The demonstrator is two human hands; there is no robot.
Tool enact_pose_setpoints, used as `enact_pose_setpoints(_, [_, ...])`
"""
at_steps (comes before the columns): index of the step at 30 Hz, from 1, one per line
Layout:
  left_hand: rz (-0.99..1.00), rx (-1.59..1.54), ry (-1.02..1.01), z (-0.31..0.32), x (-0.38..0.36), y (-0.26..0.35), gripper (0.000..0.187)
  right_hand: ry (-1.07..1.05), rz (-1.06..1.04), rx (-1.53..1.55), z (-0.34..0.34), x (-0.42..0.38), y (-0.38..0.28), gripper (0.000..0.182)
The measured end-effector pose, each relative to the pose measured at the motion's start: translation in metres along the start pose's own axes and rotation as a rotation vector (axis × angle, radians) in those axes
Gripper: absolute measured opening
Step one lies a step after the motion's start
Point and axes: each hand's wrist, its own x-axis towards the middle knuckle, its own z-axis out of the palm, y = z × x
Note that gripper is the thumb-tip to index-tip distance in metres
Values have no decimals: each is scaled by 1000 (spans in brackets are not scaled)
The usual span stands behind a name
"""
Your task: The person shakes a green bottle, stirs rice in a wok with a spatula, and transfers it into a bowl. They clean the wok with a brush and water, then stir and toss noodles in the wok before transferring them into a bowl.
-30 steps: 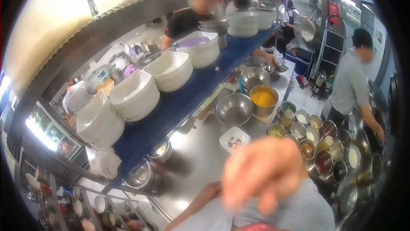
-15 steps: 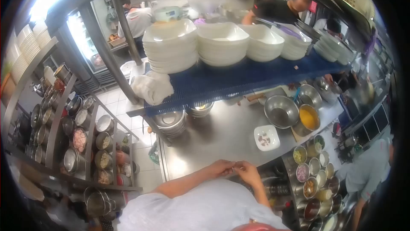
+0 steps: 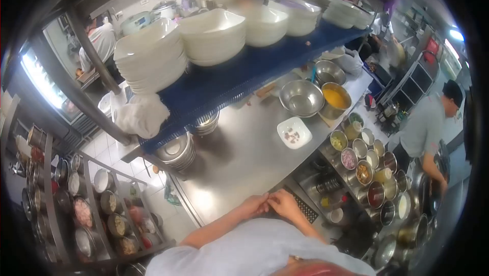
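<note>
My left hand point(image 3: 255, 205) and my right hand point(image 3: 283, 204) meet at the fingertips in front of my body, near the front edge of the steel counter point(image 3: 229, 164). The fingers of both are closed and pressed together. Anything between them is too small or hidden to make out. Farther forward on the counter lies a square white dish point(image 3: 300, 143) with several small brownish pieces in it. Behind the dish stand a wide steel bowl point(image 3: 301, 97) and a steel pot of yellow liquid point(image 3: 336, 97).
Stacked white bowls point(image 3: 151, 64) line the blue-matted shelf point(image 3: 204, 80) above the counter. Ingredient containers point(image 3: 349, 159) crowd the right side. A rack of pots point(image 3: 86, 194) stands on the left. A co-worker point(image 3: 425, 123) in a grey shirt is at the right.
My view has swung to the right, so the shelf and counter sit farther left and more of the co-worker shows. My hands stay together at the fingertips.
</note>
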Motion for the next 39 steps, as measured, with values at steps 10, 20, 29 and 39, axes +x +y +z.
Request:
enact_pose_setpoints(10, [-44, 91, 7, 11, -16, -10, 53, -7, -80, 106, 1, -24, 5, 20])
enact_pose_setpoints(20, [-99, 24, 8, 89, -12, -58, 30, 27, -21, 192, -39, -108, 62, 20])
enact_pose_setpoints(29, [-152, -5, 52, 137, -36, -106, 17, -81, -51, 258, -46, -172, 84, 22])
enact_pose_setpoints(39, [-77, -87, 59, 125, -48, -100, 15, 70, 43, 249, -39, -189, 71, 20])
